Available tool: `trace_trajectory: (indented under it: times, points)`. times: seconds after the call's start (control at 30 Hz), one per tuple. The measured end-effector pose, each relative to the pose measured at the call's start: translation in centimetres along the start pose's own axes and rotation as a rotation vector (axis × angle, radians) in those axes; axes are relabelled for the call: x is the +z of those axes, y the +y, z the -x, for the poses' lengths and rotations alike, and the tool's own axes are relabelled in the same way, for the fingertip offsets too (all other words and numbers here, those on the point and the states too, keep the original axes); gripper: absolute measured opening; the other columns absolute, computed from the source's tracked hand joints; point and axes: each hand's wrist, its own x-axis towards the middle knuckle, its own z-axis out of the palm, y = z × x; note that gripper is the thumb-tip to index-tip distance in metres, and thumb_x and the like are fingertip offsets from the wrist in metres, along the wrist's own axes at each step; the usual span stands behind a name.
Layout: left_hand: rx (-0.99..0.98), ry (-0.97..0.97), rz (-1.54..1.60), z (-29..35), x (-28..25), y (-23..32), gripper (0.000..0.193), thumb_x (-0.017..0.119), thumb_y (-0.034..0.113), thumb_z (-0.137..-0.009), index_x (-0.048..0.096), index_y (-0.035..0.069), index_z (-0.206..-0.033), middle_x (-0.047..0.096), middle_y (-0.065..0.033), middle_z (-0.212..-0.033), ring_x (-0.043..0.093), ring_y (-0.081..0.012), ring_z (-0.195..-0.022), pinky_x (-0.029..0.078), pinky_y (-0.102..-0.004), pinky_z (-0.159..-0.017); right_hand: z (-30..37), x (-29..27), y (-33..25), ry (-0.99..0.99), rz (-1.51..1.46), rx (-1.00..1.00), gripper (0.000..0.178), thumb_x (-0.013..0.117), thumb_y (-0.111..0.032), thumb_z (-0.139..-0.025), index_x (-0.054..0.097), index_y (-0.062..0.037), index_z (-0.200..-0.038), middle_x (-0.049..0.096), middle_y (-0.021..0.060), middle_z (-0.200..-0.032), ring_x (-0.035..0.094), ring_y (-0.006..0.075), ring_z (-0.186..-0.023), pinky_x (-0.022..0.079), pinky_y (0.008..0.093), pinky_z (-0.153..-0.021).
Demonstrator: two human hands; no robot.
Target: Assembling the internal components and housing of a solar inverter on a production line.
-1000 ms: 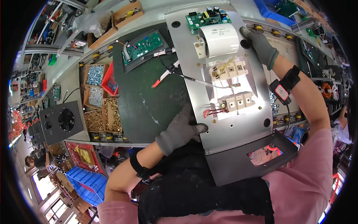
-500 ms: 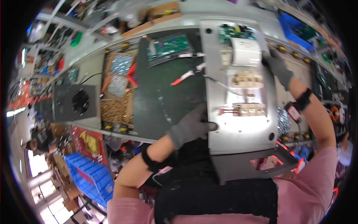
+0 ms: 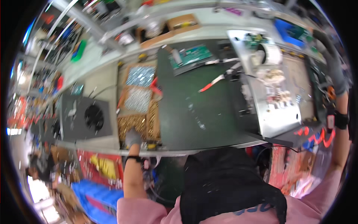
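Brass screws (image 3: 135, 124) fill the tray compartment under your left hand (image 3: 132, 137), at the near edge of the tabletop (image 3: 97, 143). That gloved hand rests on the compartment's near end, fingers curled down into the screws; the blur hides whether they pinch anything. Your right hand (image 3: 337, 76), also gloved, reaches far out along the right rim, beside the metal chassis plate (image 3: 278, 112); whether it grips something or hangs loose cannot be told. You wear one dark band on each wrist.

Four screw compartments can be counted by your left hand: two brass-coloured ones near you and two silver ones (image 3: 138, 87) behind them. Right of them lies one dark green mat (image 3: 197, 112), with one red-handled tool (image 3: 216, 81) on its far part and one green circuit board (image 3: 191, 56) beyond. One grey fan unit (image 3: 86, 117) sits left of the compartments. The chassis plate lies on the mat's right side, carrying one white cylindrical part (image 3: 271, 55).
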Motion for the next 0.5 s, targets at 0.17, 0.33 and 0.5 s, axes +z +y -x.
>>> trace_trajectory:
  times: [0.17, 0.33, 0.5]
  points:
    - [0.023, -0.084, 0.183, 1.9, -5.2, 7.4, 0.053, 0.07, 0.022, -0.079, 0.048, 0.015, -0.127, 0.045, -0.0216, -0.127, 0.054, -0.0412, -0.111, 0.047, -0.0452, -0.092, 6.1, -1.1, -13.1, 0.225, 0.093, 0.23, 0.039, 0.056, -0.027, -0.094, 0.056, -0.0018, -0.124, 0.062, 0.0057, -0.115, 0.055, 0.0124, -0.104, 0.041, 0.0271, -0.092]
    - [0.206, -0.033, 0.309, -0.1, -2.6, 5.1, 0.029, 0.063, 0.012, -0.079, 0.065, 0.008, -0.108, 0.066, -0.0185, -0.105, 0.063, -0.0346, -0.099, 0.049, -0.0404, -0.088, 13.4, -3.5, -21.0, 0.166, 0.347, 0.206, 0.033, 0.058, -0.016, -0.09, 0.057, 0.0049, -0.116, 0.062, 0.0128, -0.107, 0.057, 0.0205, -0.098, 0.044, 0.0313, -0.088]
    - [0.163, 0.039, 0.399, -4.9, 2.9, -0.9, 0.032, 0.055, 0.005, -0.081, 0.067, 0.004, -0.111, 0.069, -0.0157, -0.105, 0.066, -0.0294, -0.096, 0.05, -0.035, -0.086, 21.7, -5.4, -22.2, 0.179, 0.266, 0.314, 0.026, 0.058, -0.015, -0.089, 0.062, 0.0043, -0.105, 0.064, 0.0143, -0.095, 0.061, 0.0233, -0.088, 0.046, 0.0327, -0.077]
